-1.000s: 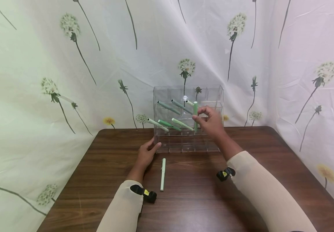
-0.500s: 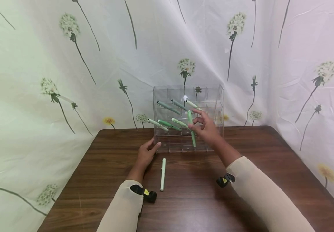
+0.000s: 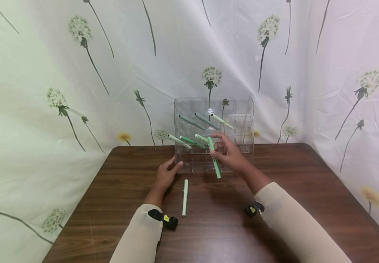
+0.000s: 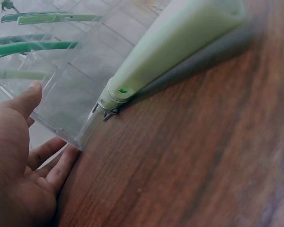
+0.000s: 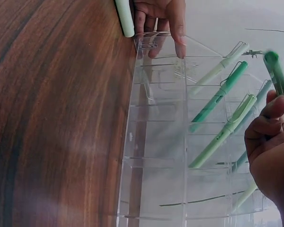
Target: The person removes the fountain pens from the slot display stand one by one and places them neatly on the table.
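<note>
A clear plastic pen organizer [image 3: 199, 167] stands at the back of the table. My left hand [image 3: 166, 176] grips its lower left corner, thumb on the front and fingers round the side. In front of the organizer, my right hand [image 3: 229, 155] pinches a light green pen [image 3: 216, 168], tilted with its upper end leaning left. Pens rest slanted in two tiers: two grey-green ones and a pale one [image 3: 222, 120] above, and a pale one, a deep green pen [image 3: 192, 141] and a light green one below. A pale green pen [image 3: 185, 197] lies on the table, large in the left wrist view.
The dark wooden table [image 3: 127, 226] reaches back to a white cloth backdrop [image 3: 176, 47] printed with dandelions. Cloth also hangs along both sides. A black strap camera [image 3: 169, 222] sits on the left wrist, another [image 3: 251, 210] on the right.
My right hand has drawn the light green pen down and toward me, away from the lower tier's right part, and the pen has tilted left. The left hand has stayed put.
</note>
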The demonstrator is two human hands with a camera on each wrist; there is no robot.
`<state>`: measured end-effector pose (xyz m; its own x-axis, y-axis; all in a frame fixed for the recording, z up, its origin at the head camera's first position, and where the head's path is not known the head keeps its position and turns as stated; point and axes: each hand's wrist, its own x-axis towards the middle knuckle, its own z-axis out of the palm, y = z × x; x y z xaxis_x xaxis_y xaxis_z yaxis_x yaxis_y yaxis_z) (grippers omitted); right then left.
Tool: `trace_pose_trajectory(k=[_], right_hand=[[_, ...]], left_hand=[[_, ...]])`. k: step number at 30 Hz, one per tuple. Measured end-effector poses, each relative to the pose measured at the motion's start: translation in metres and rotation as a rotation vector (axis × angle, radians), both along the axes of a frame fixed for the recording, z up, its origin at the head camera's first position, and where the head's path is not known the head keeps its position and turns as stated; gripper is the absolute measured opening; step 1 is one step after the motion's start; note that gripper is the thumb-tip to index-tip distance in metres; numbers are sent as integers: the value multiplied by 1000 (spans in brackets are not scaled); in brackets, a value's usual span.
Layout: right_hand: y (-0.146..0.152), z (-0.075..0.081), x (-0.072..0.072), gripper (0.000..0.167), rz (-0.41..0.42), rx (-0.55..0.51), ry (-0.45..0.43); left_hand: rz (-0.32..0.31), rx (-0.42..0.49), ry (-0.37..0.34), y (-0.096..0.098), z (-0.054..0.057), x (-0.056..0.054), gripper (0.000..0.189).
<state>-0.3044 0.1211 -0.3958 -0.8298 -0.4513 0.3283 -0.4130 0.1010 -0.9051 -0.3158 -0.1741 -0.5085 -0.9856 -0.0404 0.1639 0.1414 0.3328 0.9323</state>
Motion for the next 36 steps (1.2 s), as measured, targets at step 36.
trace_pose_trajectory(k=[36], right_hand=[[-34, -45, 17, 71, -58, 155, -212]], left_hand=[[29, 1, 10, 2, -2, -2, 63]])
